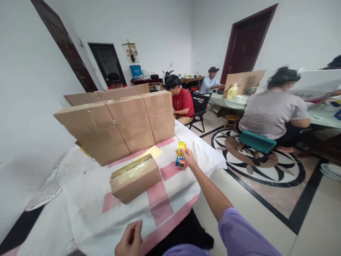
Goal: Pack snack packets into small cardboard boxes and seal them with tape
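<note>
My right hand [188, 158] is closed around a small yellow, orange and blue packet [180, 161], held over the right side of the table near its edge. I cannot tell exactly what kind of packet it is. My left hand [130, 239] is low at the table's near edge, fingers curled and thumb against them, with nothing visible in it. Between the hands and the cardboard wall lies a cardboard box [135, 181] with shiny clear tape along its top. A yellow sheet of paper [153, 152] rests just behind this box.
A row of tall cardboard boxes [128, 121] stands across the table's far side. A white and pink cloth [87, 188] covers the table. Beyond sits a person in red [185, 103]; a person in grey [274, 106] sits at another table to the right. A black folding chair [201, 106] stands between.
</note>
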The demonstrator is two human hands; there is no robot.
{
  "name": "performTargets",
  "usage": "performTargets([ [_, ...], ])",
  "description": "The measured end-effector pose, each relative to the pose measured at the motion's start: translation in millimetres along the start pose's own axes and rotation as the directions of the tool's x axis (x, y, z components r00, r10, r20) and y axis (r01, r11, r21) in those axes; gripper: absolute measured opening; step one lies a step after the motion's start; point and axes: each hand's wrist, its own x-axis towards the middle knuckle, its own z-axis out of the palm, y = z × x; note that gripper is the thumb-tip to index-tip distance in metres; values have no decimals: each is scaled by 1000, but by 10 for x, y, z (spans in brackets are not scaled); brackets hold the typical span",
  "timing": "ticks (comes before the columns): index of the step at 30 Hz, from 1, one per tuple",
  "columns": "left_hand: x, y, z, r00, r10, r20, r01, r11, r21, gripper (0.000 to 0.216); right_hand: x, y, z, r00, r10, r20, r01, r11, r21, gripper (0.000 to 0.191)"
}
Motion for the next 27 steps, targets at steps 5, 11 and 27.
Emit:
performTargets([
  [5,130,50,-12,999,19,-34,-24,991,-129,69,-55,443,38,999,45,-1,-45,997,-57,61],
  [11,269,255,29,995,72,-63,-85,966,-243,60,-23,652,-42,992,-15,-123,3,995,-95,53],
  [27,932,1067,230,981,81,-177,-138,930,-341,50,84,786,-167,938,-111,-329,70,988,-136,38],
])
